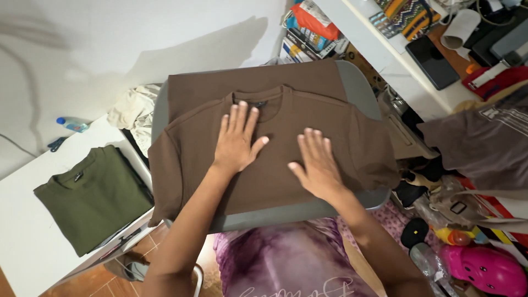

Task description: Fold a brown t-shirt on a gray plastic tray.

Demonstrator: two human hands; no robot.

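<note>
A brown t-shirt (pixel 198 154) lies spread front-up on a grey board (pixel 363 93), its collar pointing away from me and its sleeves hanging over the sides. My left hand (pixel 237 140) presses flat on the chest just below the collar, fingers spread. My right hand (pixel 316 163) rests flat on the shirt's right half, fingers together and pointing away. Neither hand holds anything.
A folded olive-green shirt (pixel 91 198) lies on a white table (pixel 22 242) at the left, with a small blue-capped bottle (pixel 72 125) behind it. A white shelf (pixel 407 60) with clutter stands at the right. A pink helmet (pixel 487 269) and bags lie on the floor.
</note>
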